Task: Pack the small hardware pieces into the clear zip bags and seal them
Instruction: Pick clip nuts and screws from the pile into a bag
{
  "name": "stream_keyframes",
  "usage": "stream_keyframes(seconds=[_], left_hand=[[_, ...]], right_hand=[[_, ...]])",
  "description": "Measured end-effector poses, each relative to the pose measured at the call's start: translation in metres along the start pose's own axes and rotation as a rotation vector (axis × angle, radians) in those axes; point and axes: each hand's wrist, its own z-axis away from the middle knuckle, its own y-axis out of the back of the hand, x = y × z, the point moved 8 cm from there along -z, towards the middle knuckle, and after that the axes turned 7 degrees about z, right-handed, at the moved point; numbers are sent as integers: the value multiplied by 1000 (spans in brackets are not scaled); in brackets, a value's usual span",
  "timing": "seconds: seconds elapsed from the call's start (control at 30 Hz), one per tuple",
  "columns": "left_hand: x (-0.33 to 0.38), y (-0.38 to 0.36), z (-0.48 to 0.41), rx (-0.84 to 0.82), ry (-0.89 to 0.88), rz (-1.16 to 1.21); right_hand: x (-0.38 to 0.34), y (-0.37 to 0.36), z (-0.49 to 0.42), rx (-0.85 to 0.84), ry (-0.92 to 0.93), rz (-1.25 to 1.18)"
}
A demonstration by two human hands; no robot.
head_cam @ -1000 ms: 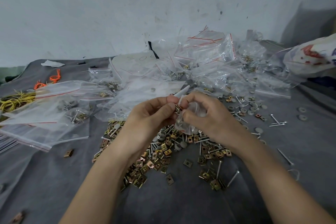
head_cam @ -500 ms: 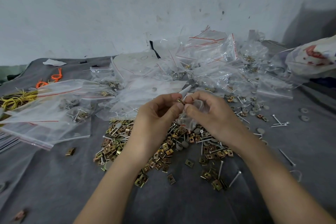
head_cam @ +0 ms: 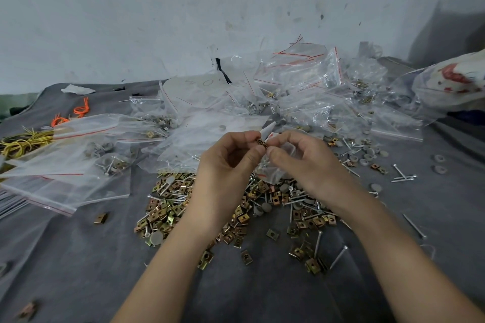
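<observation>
My left hand (head_cam: 225, 162) pinches a few brass-coloured metal clips (head_cam: 262, 142) between thumb and fingers, right at the mouth of a small clear zip bag (head_cam: 275, 165). My right hand (head_cam: 301, 162) grips that bag by its top edge, and the bag hangs down between both hands. Below them a loose heap of brass clips, silver screws and grey discs (head_cam: 236, 212) lies on the grey cloth (head_cam: 78, 257).
Empty clear zip bags with red seal lines (head_cam: 65, 178) lie at the left. Filled bags (head_cam: 301, 92) pile up against the wall behind. Yellow and orange ties (head_cam: 29, 139) sit far left. Loose screws and discs (head_cam: 401, 178) scatter at the right.
Both hands rose a little with the bag, and my left fingers brought the clips up to the bag's mouth.
</observation>
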Motion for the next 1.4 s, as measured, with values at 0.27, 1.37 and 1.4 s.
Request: stream_keyframes(seconds=[0.27,1.37,1.4], left_hand=[[-5,2,-1,-24,79,-8],[25,-12,11,-173,-302,-605],[25,-12,11,-178,-300,-612]], right_hand=[[-1,-3,1,-7,5,43],[5,-13,2,-170,-91,30],[4,-13,3,-171,-75,50]])
